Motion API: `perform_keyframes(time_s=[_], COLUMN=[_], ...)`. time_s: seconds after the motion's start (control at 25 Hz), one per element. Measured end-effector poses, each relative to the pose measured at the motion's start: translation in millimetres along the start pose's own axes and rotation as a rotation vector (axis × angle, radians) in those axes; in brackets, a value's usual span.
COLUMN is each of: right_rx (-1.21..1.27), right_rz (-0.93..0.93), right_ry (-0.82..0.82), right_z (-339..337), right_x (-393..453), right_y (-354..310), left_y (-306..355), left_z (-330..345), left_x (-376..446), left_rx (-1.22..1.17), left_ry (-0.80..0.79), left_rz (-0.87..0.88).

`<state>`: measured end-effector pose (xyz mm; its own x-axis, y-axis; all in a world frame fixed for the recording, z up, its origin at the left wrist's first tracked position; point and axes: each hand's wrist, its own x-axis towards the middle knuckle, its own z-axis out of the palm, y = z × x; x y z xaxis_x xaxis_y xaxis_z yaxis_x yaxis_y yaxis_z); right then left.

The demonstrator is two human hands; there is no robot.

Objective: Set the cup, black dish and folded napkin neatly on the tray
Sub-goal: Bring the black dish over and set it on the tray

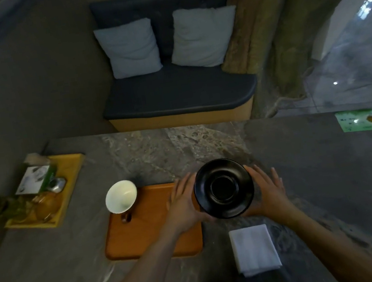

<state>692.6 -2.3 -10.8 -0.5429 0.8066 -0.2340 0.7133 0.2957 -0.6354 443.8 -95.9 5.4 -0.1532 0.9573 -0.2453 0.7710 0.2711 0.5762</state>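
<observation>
The black dish (223, 188) is round and glossy, with a wide rim and a deep dark well in its middle. It sits between the two hands, the left hand (183, 202) and the right hand (266, 190) pressed against its opposite edges, fingers spread and nearly straight. Left of the left fingers, the white cup (121, 196) stands on the wooden tray (146, 232). Nearer than the right wrist, the folded white napkin (254, 249) lies on the stone table (318, 168).

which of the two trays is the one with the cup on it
The orange-brown wooden tray in front of the person: the white cup stands at its far left corner. The yellow tray at the table's left edge holds a box and jars instead.
</observation>
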Motion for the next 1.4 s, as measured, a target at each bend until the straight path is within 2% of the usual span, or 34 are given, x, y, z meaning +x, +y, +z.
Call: perform_keyframes(time_s=[0.16, 0.36, 0.68, 0.84, 1.04, 1.4], right_rx=[-0.060, -0.066, -0.087, -0.070, -0.063, -0.130], right_rz=[-0.083, -0.104, 0.032, 0.163, 0.222, 0.244], right_ry=[0.005, -0.031, -0.121, -0.192, -0.199, -0.208], right_z=[28, 67, 127, 146, 160, 166], right_x=[-3, -3, -2, -5, -7, 4], right_y=[-25, -64, -87, -87, -91, -86], left_y=[-27, -72, -129, -151, -175, -184], left_z=[-12, -25, -31, -24, -9, 1], left_x=[-23, -50, -77, -76, -70, -60], left_rx=[-0.127, -0.129, -0.343, -0.329, -0.186, -0.112], left_ry=[0.031, 0.026, 0.021, -0.034, -0.156, -0.174], left_rz=[0.021, -0.028, 0.015, 0.012, -0.097, -0.147])
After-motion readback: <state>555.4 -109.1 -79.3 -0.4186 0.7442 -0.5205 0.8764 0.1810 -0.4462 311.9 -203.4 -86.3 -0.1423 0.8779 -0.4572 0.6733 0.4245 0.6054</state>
